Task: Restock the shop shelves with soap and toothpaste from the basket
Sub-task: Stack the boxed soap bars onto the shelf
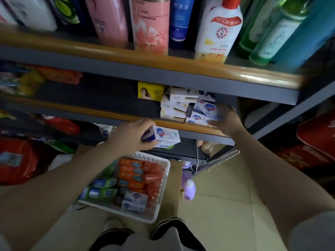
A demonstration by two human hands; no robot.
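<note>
Bare forearms reach up from the bottom corners. Below them sits a white perforated plastic basket [161, 180], packed with orange and green toothpaste cartons [131, 175] and white soap boxes [135, 201]. The left hand [132, 134] is curled around a white rectangular cardboard Safeguard soap box [164, 137], held just below the wood-edged grey metal shelf [126, 115]. The blurred right hand [227, 120] presses half-open fingers against the stacked white Safeguard boxes [204, 113], beside cream Lux boxes [175, 107].

basket [164, 194] below shelf [116, 113], toothpaste [133, 175] inside
</note>
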